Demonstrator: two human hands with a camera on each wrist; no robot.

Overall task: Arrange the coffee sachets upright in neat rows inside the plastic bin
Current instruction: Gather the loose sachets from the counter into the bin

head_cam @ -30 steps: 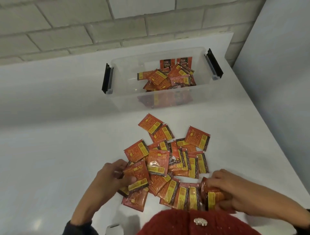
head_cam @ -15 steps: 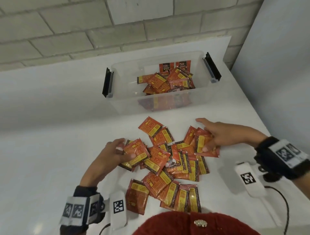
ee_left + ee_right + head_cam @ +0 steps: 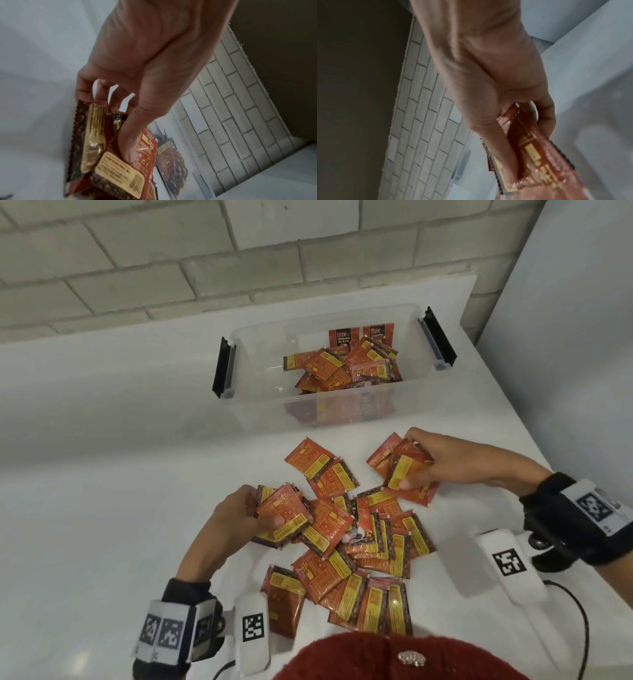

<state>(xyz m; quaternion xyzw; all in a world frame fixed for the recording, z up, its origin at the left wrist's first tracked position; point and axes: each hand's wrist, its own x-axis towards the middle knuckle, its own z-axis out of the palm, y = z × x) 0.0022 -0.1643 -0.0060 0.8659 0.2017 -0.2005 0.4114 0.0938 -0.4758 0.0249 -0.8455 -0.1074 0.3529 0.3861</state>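
Most orange-red foil coffee sachets (image 3: 356, 546) lay scattered on the white table (image 3: 102, 508); those in the clear plastic bin (image 3: 260, 402) were mostly jumbled, two upright. The left hand (image 3: 239, 518) and right hand (image 3: 445, 463) each pinched small stacks.

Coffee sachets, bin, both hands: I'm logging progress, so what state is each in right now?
plastic bin: open, no lid, partly filled.
sachets in the bin: mostly jumbled flat; two upright at the back.
sachets on the table: loose overlapping pile.
left hand: grips a few sachets.
right hand: grips a few sachets.
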